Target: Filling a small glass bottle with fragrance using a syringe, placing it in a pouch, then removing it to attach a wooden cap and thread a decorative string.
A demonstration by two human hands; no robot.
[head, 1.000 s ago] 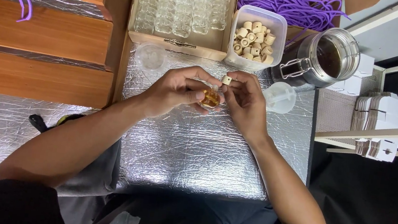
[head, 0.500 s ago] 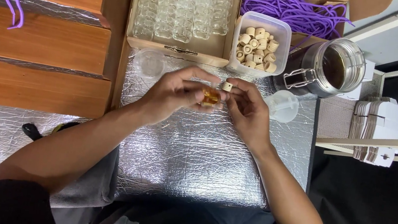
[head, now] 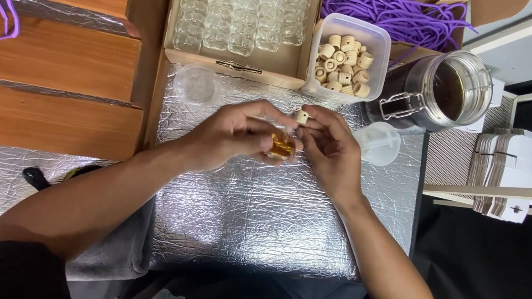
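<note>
My left hand [head: 237,134] grips a small glass bottle [head: 281,146] holding amber liquid, over the silver foil work surface [head: 249,228]. My right hand [head: 330,147] meets it from the right and pinches a small wooden cap [head: 302,116] at the bottle's top, between thumb and forefinger. The two hands touch around the bottle, which is mostly hidden by the fingers.
A clear tub of wooden caps [head: 344,61] stands behind the hands, next to a cardboard tray of empty glass bottles [head: 242,11]. A clip-top jar of dark liquid [head: 439,89], purple cords [head: 392,6], two small plastic cups [head: 378,143] [head: 196,83], and wooden steps [head: 47,62] surround them.
Both hands stay together at the bottle. The right fingers have shifted slightly on the wooden cap; nothing else has moved.
</note>
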